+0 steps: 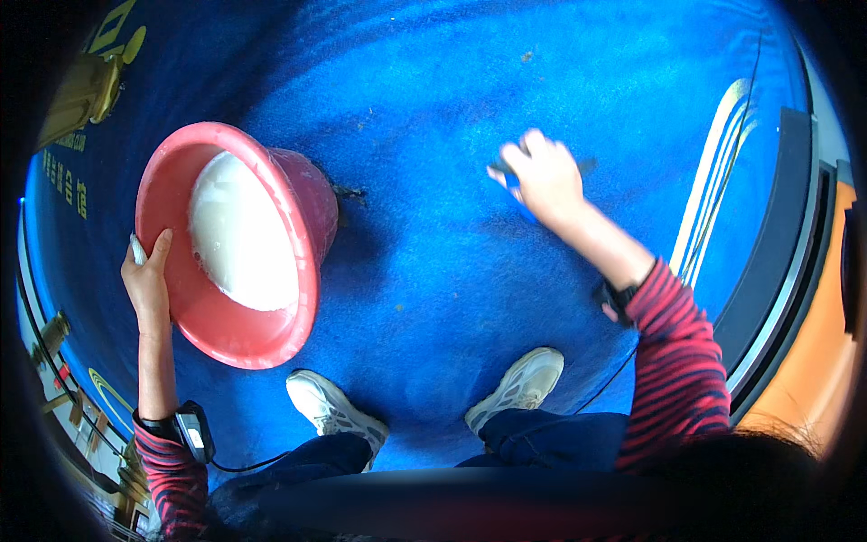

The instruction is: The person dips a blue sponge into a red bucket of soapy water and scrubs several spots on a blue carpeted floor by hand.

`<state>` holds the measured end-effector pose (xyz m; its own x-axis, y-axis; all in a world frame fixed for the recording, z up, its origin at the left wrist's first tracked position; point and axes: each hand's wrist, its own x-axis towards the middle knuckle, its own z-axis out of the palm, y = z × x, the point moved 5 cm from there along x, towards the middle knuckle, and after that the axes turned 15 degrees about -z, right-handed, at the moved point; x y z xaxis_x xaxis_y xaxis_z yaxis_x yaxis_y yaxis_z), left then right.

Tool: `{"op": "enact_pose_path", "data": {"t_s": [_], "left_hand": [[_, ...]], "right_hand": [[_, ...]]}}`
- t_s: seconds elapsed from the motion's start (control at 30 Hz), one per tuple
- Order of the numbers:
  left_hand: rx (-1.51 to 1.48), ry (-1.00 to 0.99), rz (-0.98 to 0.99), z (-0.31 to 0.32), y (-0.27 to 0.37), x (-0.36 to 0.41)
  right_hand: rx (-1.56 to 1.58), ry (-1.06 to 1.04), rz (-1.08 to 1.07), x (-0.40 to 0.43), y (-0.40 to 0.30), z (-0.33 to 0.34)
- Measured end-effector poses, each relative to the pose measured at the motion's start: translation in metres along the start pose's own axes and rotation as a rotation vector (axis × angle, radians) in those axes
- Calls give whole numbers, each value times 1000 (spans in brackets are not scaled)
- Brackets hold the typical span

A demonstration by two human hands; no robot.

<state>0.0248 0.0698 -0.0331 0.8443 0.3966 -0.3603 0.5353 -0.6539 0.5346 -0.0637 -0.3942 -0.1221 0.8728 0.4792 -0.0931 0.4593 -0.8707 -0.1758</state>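
Note:
My left hand [146,278] grips the left rim of a red plastic tub [227,345], thumb inside and fingers outside. A small white thing [138,249], too little seen to name, shows between that hand's fingers. The tub's mouth faces me, and cloudy white liquid [244,237] with a few bubbles is inside it. To the right, above the blue carpet [420,271], my right hand [542,173] is blurred by motion. Its fingers are curled around a dark object [500,167], mostly hidden by the hand.
My white sneakers [518,379] stand on the carpet below the hands. A black-edged platform [765,223] with an orange surface [806,339] runs along the right. A thin cable [606,383] lies near my right leg. Gold-coloured bases [85,91] stand at the far left.

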Motion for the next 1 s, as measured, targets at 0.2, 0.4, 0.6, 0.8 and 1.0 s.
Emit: {"op": "enact_pose_path", "data": {"t_s": [0.2,0.4,0.6,0.8,1.0], "left_hand": [[57,28,42,-1,3,0],[23,18,24,2,-1,1],[27,13,-53,1,-2,0],[45,46,18,0,2,-1],[35,17,33,1,-3,4]], "right_hand": [[-192,437,188,165,90,-17],[-226,399,35,100,44,-24],[33,5,-73,-25,-13,-3],[-330,403,108,140,79,-25],[-305,479,104,135,78,-27]]}}
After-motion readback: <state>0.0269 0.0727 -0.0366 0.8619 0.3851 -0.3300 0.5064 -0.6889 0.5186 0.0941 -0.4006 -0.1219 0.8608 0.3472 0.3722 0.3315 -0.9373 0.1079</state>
